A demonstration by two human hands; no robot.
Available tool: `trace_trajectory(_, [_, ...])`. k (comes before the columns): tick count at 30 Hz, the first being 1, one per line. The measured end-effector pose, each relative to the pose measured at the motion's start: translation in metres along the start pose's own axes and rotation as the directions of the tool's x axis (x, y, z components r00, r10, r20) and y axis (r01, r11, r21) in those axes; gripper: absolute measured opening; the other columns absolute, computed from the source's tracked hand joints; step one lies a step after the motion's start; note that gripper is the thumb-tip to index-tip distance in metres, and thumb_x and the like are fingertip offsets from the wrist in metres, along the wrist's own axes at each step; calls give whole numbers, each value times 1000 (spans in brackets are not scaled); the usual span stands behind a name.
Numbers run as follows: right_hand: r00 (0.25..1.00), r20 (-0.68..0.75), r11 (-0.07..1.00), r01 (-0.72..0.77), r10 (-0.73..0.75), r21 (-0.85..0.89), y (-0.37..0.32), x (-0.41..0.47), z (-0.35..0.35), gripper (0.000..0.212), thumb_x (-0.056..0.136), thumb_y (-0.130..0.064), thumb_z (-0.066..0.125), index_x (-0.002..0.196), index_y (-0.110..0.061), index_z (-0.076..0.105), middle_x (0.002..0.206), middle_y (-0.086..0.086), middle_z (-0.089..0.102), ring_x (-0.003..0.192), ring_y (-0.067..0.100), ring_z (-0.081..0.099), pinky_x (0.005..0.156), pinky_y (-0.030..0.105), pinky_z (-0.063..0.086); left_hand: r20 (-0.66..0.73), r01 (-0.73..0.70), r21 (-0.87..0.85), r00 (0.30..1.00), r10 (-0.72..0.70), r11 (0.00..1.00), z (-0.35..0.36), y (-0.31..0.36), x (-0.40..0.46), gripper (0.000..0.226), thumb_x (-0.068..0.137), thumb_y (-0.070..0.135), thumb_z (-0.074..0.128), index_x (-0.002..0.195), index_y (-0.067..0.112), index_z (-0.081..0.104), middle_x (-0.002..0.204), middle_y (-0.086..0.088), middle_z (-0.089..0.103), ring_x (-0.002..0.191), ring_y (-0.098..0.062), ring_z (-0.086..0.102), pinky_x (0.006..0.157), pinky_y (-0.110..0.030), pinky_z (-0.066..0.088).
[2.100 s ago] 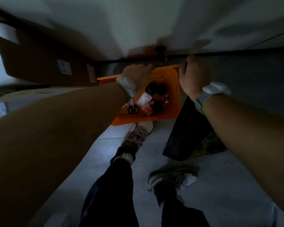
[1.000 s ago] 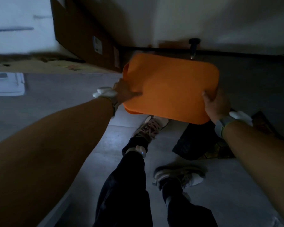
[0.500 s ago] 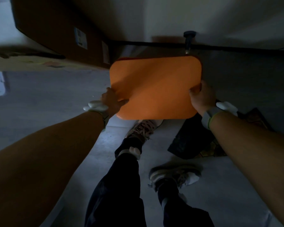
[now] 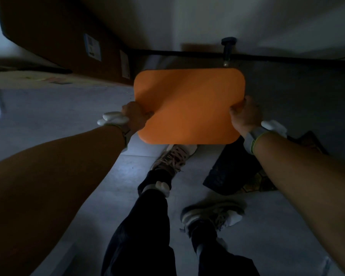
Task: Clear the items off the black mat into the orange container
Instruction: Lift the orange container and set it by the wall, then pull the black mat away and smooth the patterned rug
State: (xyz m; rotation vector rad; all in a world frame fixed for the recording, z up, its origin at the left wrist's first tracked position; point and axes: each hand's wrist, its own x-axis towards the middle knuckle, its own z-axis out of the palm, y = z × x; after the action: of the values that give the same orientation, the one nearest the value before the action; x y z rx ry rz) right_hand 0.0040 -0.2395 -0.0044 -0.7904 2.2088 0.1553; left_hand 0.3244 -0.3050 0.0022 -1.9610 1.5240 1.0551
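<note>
Dim grey floor (image 4: 48, 120) underfoot, brown cardboard box (image 4: 54, 36) against the pale wall at upper left. Orange container (image 4: 188, 106) lifted off the floor, its flat smooth face turned toward the camera, insides hidden. Left hand (image 4: 134, 117) gripping its left edge, fingers (image 4: 147, 114) curled closed on the rim; right hand (image 4: 244, 116) clamped likewise on the right edge. Black mat (image 4: 230, 172) crumpled on the floor below right, beside two sneakers (image 4: 174, 156).

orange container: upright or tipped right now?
Tipped. The orange container shows only its flat smooth underside to the camera, held up between the left hand and right hand. Contents cannot be seen.
</note>
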Motion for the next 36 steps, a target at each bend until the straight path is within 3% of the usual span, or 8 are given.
trace_trajectory(7, [984,175,978,-46,11,201,-3,1,7,60,106,-25,43,158,-16,13,157,12,39,141,36,42,117,43,35,-112,78,45,991,-73,996,6,2,1,43,99,30,62,123,-6,58,125,-29,62,116,-45,61,93,-49,52])
trace_trajectory(11, [984,179,979,-53,18,196,-4,-2,3,58,107,-26,39,158,-13,15,160,11,33,143,36,38,119,44,32,-140,88,122,988,-70,989,10,13,-5,41,99,21,56,134,2,47,136,-24,51,124,-45,54,104,-54,47])
trace_trajectory(16, [977,199,956,-128,76,265,25,-17,-12,63,105,-46,35,158,-13,24,162,11,32,143,35,39,118,41,33,-307,-72,334,935,180,940,12,65,-34,55,94,8,58,144,7,35,147,-24,36,128,-45,45,102,-56,45])
trace_trajectory(21, [945,130,836,-326,300,440,118,-58,-1,71,98,-50,48,156,-20,23,154,16,41,133,41,49,110,46,44,-22,-626,360,736,677,692,60,133,-87,41,83,-5,53,124,-1,54,130,-26,46,111,-43,49,91,-54,45])
trace_trajectory(26, [914,194,813,-407,358,417,197,-96,34,72,98,-40,56,156,-16,21,152,21,41,129,48,49,106,54,45,293,-853,339,496,818,396,136,171,-135,34,88,-1,50,121,-2,58,119,-25,55,105,-42,55,87,-49,42])
trace_trajectory(28, [874,217,793,-486,435,367,241,-108,56,79,96,-37,60,156,-7,19,155,22,36,136,45,44,111,52,41,415,-850,338,519,747,404,187,182,-157,31,94,7,49,124,2,57,119,-22,59,104,-40,61,85,-44,45])
trace_trajectory(32, [909,256,845,-404,328,351,280,-111,83,73,93,-22,67,149,7,32,154,26,38,141,41,39,117,48,34,556,-799,348,597,579,490,243,186,-164,22,96,9,55,117,3,60,115,-19,66,106,-38,65,82,-36,48])
trace_trajectory(36, [912,297,819,-391,283,420,315,-101,123,76,88,-25,74,145,11,39,148,26,46,137,41,45,115,50,37,576,-803,375,593,563,463,323,188,-165,33,103,11,47,134,4,55,130,-19,62,120,-36,60,96,-37,47])
